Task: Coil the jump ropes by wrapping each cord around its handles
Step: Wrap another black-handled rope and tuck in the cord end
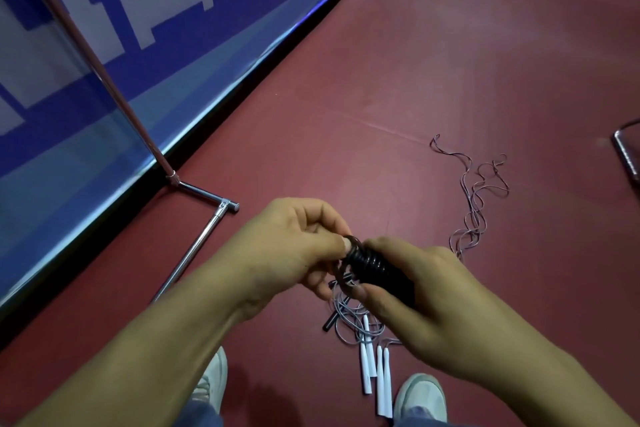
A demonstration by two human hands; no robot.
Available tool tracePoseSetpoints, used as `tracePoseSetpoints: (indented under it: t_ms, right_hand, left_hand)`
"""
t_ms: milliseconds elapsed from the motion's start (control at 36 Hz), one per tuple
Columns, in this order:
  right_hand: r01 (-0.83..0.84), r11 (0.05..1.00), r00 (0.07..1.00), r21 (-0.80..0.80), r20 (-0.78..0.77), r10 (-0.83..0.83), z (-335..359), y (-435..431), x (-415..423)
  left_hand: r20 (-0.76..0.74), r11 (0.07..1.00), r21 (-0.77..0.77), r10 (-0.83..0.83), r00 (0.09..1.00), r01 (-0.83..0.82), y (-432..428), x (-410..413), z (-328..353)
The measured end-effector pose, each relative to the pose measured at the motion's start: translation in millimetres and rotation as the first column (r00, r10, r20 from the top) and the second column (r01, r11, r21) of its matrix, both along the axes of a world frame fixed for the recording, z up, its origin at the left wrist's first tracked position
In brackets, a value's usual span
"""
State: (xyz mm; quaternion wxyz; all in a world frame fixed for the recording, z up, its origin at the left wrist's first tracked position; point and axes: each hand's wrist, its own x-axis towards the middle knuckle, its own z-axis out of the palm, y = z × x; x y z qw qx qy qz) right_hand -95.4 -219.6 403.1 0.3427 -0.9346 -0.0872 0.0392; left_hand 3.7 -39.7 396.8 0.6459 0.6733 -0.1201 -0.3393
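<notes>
While R hand (426,315) has its grip curled round the black rope (367,262), cord coiled on its handles, L hand (291,246) pinches the top turn. White-handled ropes (375,371) lie tangled on the floor (450,62) btwn the shoes (420,395).

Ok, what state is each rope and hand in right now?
black jump rope: cord wound round its handles, held above the floor
left hand: pinches the coil's end
right hand: grips the coiled bundle
white handles: on the floor, cords uncoiled
loose cord: tangled on the floor
</notes>
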Motion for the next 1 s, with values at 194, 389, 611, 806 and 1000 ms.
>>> tracePoseSetpoints:
  t_ms: [194,389,611,806,1000]
  right_hand:
    - [0.016,0.999,1.0,0.038,-0.025,-0.015,3,-3,0]
    - [0.018,1.0,0.998,0.002,-0.058,-0.018,6,0,-1]
    - [0.054,0.977,0.972,0.208,-0.233,-0.004,16,0,0]
    - [0.063,0.995,0.988,0.073,-0.143,-0.052,9,3,-5]
    - [0.091,0.984,0.983,0.154,-0.172,-0.064,12,5,-4]
  left_hand:
    - [0.452,0.993,0.089,0.026,0.891,-0.074,0,-6,1]
    - [0.442,0.989,0.143,-0.02,0.897,-0.048,-3,-9,-2]
    - [0.08,1.0,-0.016,0.008,0.997,-0.006,-6,-8,-9]
    - [-0.177,0.986,-0.158,0.021,0.984,-0.05,-10,-12,-11]
    - [0.027,0.985,-0.128,0.118,0.993,-0.114,-12,-17,-13]
